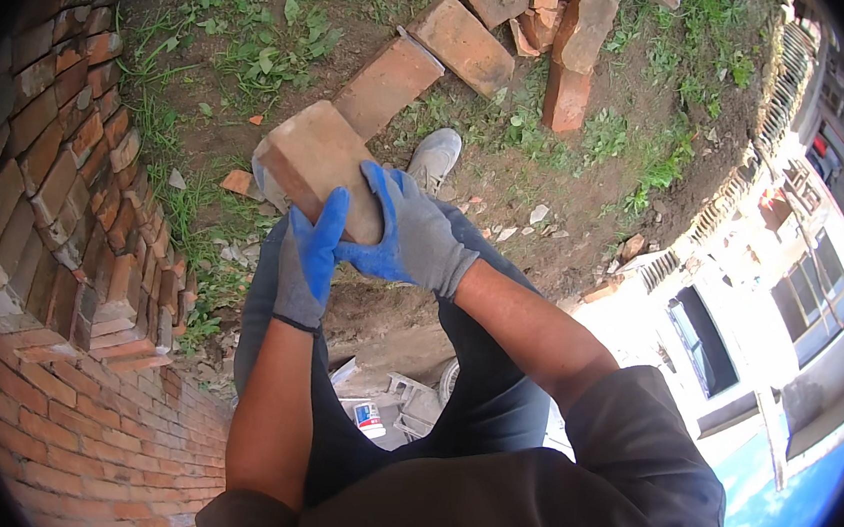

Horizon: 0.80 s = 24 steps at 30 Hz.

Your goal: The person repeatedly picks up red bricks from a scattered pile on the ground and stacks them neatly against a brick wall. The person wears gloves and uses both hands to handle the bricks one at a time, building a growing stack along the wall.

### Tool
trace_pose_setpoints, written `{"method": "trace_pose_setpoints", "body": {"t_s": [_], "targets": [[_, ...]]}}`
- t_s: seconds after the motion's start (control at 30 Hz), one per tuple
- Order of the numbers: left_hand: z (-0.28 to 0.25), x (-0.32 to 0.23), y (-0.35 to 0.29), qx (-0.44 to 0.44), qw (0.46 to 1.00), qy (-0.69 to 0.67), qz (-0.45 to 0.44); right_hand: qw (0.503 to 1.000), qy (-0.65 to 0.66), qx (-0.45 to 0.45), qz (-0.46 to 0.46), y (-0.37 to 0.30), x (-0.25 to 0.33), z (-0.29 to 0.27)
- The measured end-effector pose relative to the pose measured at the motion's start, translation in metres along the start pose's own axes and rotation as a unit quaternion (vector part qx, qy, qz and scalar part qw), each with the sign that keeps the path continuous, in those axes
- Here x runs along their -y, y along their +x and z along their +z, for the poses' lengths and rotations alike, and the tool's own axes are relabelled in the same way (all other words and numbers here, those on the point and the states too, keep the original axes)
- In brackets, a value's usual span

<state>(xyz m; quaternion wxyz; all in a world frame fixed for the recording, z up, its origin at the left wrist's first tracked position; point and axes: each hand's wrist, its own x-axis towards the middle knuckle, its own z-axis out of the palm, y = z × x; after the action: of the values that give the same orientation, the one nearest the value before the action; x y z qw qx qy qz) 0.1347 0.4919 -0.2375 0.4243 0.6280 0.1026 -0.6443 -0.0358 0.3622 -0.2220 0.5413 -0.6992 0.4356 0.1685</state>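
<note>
Holding one brick (336,161): two gloved hands, grey backs with blue fingers. Location: in front of the knees, tilted, above the ground.

Left hand (307,266): thumb laid along the near side of the brick; other fingers mostly hidden, their curl not tellable. Right hand (407,230): thumb and forefinger parted wide about the near end, pressed to the brick.

Hazards, as judged:
1. Drop. The grip gathers at the near end, leaving the far end overhanging; a dusty face or loose glove could let it tip. A shoe (435,156) stands just beside, so a foot might be struck.
2. Pinch. Loose bricks (389,85) lie just beyond; fingers beneath could be caught if the brick came down on them.
3. Footing. Weeds, chips and broken brick (539,21) make uneven ground; a misstep could upset the hold.
4. Fall of stock. The stacked bricks (34,169) at left have jutting ends; a knock could shift one.

Markings: one white container (368,419) between the legs, with red and blue patches; any lettering too small to read. Gloves and bricks: no legible writing seen.
</note>
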Motion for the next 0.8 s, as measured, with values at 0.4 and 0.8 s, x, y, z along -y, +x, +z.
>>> {"method": "trace_pose_setpoints", "body": {"t_s": [0.4,0.8], "targets": [[-0.021,-0.03,0.002,-0.083,0.987,0.138,0.025,0.914,-0.321,-0.197,0.153,0.154,-0.254,-0.107],[0.0,-0.066,0.023,-0.136,0.988,0.042,-0.055,0.884,-0.408,-0.203,0.1,0.201,-0.315,-0.095]]}}
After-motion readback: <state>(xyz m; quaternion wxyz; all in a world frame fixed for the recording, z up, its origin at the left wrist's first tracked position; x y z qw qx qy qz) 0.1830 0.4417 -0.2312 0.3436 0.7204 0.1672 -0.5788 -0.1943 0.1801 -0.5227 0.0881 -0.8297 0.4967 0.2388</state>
